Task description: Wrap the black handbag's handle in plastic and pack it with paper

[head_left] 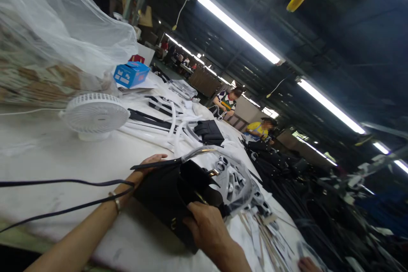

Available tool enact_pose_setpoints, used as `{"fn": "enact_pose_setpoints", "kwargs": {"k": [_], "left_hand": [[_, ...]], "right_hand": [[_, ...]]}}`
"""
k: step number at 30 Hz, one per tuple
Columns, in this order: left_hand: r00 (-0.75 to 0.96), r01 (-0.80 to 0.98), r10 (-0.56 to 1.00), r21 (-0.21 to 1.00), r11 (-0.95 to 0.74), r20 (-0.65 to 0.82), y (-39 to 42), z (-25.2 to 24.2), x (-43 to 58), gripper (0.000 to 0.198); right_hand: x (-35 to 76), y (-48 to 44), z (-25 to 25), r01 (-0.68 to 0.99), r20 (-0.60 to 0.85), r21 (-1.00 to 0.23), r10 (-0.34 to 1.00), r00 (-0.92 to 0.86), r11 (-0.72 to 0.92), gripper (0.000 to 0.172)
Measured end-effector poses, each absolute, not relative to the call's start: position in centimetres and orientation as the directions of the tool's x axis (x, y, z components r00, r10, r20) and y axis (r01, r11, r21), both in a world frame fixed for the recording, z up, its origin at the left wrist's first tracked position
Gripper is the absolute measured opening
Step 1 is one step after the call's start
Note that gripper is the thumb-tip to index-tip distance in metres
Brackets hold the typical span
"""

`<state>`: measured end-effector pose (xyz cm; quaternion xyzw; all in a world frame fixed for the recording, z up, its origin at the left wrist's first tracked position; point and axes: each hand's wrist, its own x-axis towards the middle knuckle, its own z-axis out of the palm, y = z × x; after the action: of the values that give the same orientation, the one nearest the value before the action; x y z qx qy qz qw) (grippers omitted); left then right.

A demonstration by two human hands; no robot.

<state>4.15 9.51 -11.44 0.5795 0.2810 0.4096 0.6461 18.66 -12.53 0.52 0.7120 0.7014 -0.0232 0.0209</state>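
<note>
A black handbag (162,199) with gold-coloured hardware rests tilted on the white table. My left hand (149,165) is against its far left side, partly hidden behind the bag and a dark strap; its fingers are wrapped on the bag's edge. My right hand (205,225) grips the bag's near right part by the opening, thumb on the front face. A handle wrapped in clear plastic (244,178) arches from the bag to the right. Dark thin cords cross over my left forearm.
A white fan (95,114) stands at the left, with a blue box (130,74) behind it. Wrapped straps and another black bag (208,131) lie farther along the table (41,148). Strips lie at the right. Another person's hand (308,264) shows at the bottom right; people work beyond.
</note>
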Motion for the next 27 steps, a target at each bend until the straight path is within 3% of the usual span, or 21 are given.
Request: {"fn": "enact_pose_setpoints", "kwargs": {"k": [4,9,19,22,27], "left_hand": [[0.583,-0.194,0.802,0.981,-0.017,0.129,7.6,-10.8,1.6,0.043],[0.600,-0.183,0.769,0.973,-0.138,0.221,5.2,-10.1,-1.9,0.031],[0.509,-0.046,0.832,0.972,-0.230,0.220,1.5,-9.5,-4.2,0.037],[0.463,0.013,0.858,0.966,-0.258,0.223,0.5,-10.4,-4.5,0.034],[0.379,0.157,0.887,0.926,-0.342,0.264,-1.7,-11.9,-5.5,0.034]], "right_hand": [[16.9,-13.3,-0.5,0.999,-0.031,-0.022,0.999,0.035,-0.036,0.013],[16.3,-14.1,-1.5,0.994,0.109,0.090,0.993,0.055,-0.065,0.016],[17.7,-15.6,-5.4,0.976,0.464,0.213,0.883,-0.070,-0.034,0.034],[17.9,-16.0,-7.8,0.983,0.587,0.180,0.806,-0.080,-0.034,0.040],[16.9,-16.5,-9.9,0.993,0.694,0.118,0.717,-0.073,-0.013,0.034]]}}
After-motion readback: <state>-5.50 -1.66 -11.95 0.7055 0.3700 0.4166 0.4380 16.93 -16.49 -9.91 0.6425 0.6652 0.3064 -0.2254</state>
